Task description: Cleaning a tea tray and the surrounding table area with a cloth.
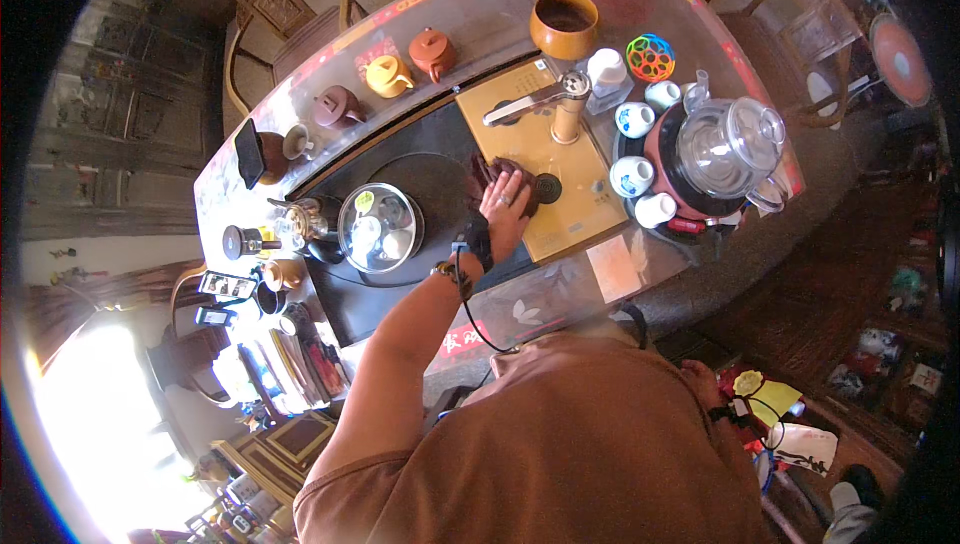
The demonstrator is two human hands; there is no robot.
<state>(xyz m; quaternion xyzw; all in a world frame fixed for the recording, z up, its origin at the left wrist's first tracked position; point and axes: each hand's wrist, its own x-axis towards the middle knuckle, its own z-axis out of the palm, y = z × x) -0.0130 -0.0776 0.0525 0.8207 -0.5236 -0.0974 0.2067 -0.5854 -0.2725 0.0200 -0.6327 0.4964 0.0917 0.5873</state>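
My left hand (506, 205) lies over a bunched dark brown cloth (480, 180), its fingers pressed down on it at the left edge of a gold-coloured tea tray panel (577, 221). Just right of the cloth is a round dark vent (548, 188) in the panel. Above stands a faucet-like spout (532, 105) on a gold post. A round glass lid (379, 227) sits left of my hand on the black part of the tray (442, 146). My right hand (701, 382) hangs low at my right side, partly hidden by my shirt; its fingers cannot be made out clearly.
Small clay teapots (432, 52) line the far side of the table. A wooden bowl (564, 24), white cups (632, 176) and a glass kettle (727, 146) on a round heater stand right. Phones (226, 285) and books (289, 371) lie left. Carved chairs (281, 11) surround the table.
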